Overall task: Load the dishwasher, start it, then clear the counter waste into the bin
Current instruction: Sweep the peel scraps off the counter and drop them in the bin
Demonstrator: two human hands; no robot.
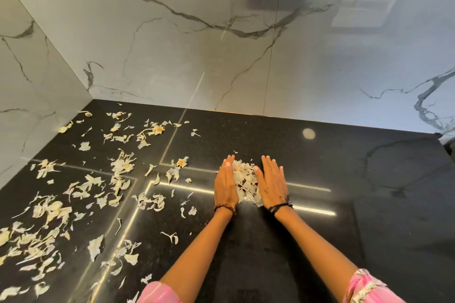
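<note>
One small pile of peels (246, 182) is cupped between straight fingers (227, 162) of both hands, but loads left of them are still scattered on the bench (320, 204).

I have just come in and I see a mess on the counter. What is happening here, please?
A person is gathering dry peelings on a black counter. The left hand and right hand press from both sides against a small pile of peels, fingers straight. Many more scattered peels lie across the counter's left side, up to the marble wall. No bin is in view.
</note>
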